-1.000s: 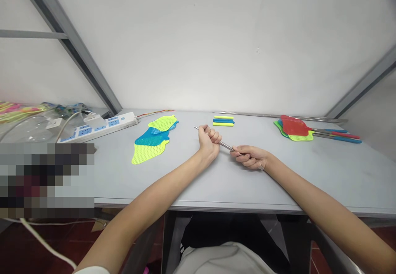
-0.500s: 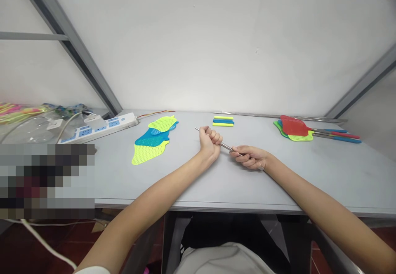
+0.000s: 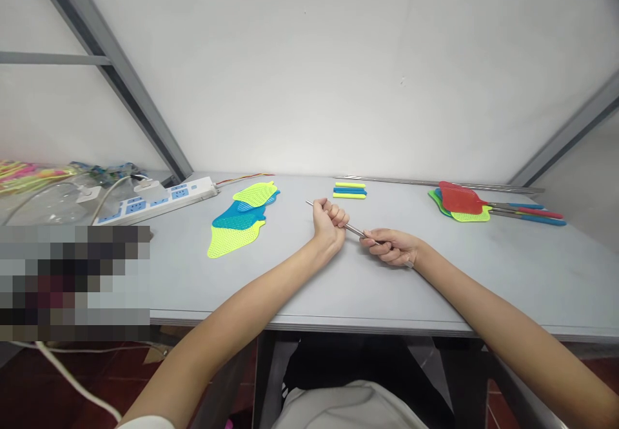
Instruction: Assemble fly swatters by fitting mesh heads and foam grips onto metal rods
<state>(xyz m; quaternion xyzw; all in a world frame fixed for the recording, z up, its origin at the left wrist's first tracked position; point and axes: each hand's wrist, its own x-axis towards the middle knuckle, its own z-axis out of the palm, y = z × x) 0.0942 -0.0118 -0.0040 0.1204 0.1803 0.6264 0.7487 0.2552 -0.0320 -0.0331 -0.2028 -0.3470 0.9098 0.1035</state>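
Note:
Both hands grip one thin metal rod [image 3: 354, 229] above the middle of the table. My left hand [image 3: 331, 224] is wrapped around it, and its far tip sticks out past the thumb. The other end runs into my right hand [image 3: 389, 247], whose curled fingers hide it. Beyond the hands lie several yellow and blue handle grips [image 3: 349, 190]. To the left are loose fly swatter heads, yellow-green [image 3: 234, 239] and blue [image 3: 232, 217], overlapping one another. Several fly swatters with handles, a red one [image 3: 459, 199] on top, are piled to the right.
Several metal rods [image 3: 425, 182] lie along the wall at the back. A white power strip [image 3: 193, 191] with plugs and cables sits at the left, with colourful items in plastic bags [image 3: 29, 174] beyond it. The table's front edge [image 3: 367, 326] runs below my forearms.
Neither hand has visibly shifted on the rod. The whole view has moved very slightly, and the things on the table lie as before.

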